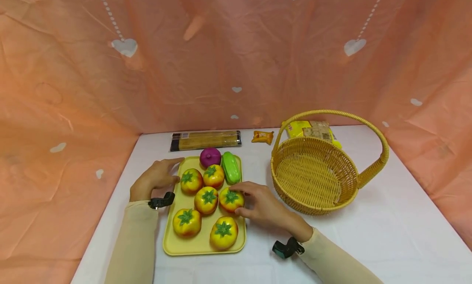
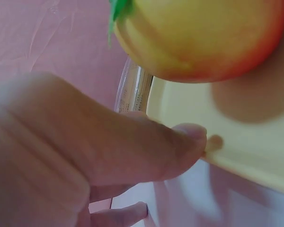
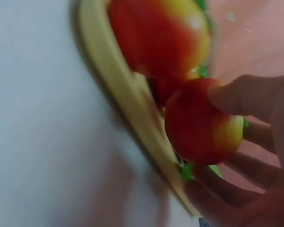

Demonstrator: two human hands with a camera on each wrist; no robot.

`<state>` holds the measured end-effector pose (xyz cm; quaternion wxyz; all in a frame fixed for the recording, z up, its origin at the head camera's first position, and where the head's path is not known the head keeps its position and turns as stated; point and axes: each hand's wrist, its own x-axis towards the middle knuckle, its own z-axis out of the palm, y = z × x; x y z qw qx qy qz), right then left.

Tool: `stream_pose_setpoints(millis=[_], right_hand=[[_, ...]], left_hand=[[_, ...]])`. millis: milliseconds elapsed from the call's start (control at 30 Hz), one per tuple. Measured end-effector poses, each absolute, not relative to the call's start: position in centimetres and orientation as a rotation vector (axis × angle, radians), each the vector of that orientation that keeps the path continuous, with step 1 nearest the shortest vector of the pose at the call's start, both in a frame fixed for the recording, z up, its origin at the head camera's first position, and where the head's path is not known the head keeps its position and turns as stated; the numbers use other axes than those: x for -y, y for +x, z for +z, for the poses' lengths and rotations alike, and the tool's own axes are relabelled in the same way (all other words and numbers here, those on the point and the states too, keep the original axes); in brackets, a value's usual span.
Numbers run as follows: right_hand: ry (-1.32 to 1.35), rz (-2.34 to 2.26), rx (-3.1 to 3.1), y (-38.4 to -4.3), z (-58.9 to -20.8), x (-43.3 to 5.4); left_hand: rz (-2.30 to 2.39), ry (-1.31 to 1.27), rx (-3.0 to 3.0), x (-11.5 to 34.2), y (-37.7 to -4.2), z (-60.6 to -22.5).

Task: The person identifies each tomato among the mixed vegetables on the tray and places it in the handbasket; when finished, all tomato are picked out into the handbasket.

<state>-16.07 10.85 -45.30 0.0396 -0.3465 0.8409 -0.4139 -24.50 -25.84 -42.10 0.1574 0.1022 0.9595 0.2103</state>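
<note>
On a yellow tray (image 1: 204,246) lie several red-and-yellow toy tomatoes with green leaf tops. My right hand (image 1: 265,204) holds the tomato (image 1: 231,199) at the tray's right side, thumb and fingers around it; the right wrist view shows the same tomato (image 3: 199,123) between them. My left hand (image 1: 156,177) rests at the tray's left edge, its thumb (image 2: 180,146) over the rim and another finger reaching the far corner. Beside that hand sits another tomato (image 1: 191,181). A purple onion-like vegetable (image 1: 210,157) and a green cucumber-like one (image 1: 230,168) lie at the tray's far end.
To the right stands a wicker basket (image 1: 309,177) with a tall arched handle. Behind it lies a yellow bag (image 1: 313,130). A pack of noodle-like sticks (image 1: 206,140) and a small orange packet (image 1: 262,137) lie along the back of the white table (image 1: 398,218), before a pink curtain.
</note>
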Motion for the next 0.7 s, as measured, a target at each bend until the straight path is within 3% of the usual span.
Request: stream_pose_setpoints(millis=[167, 400, 700], right_hand=[[-0.934, -1.461, -2.363, -16.0, -44.1, -11.7], [-0.984, -1.553, -2.250, -15.2, -41.8, -13.6], [-0.899, -1.619, -2.405, -14.9, -39.9, -19.5]], left_hand=[[0.583, 0.301, -2.760, 25.8, -24.5, -41.9], [0.586, 0.286, -2.752, 25.6, -24.4, -41.7], [0.587, 0.287, -2.750, 25.6, -24.4, -41.7]])
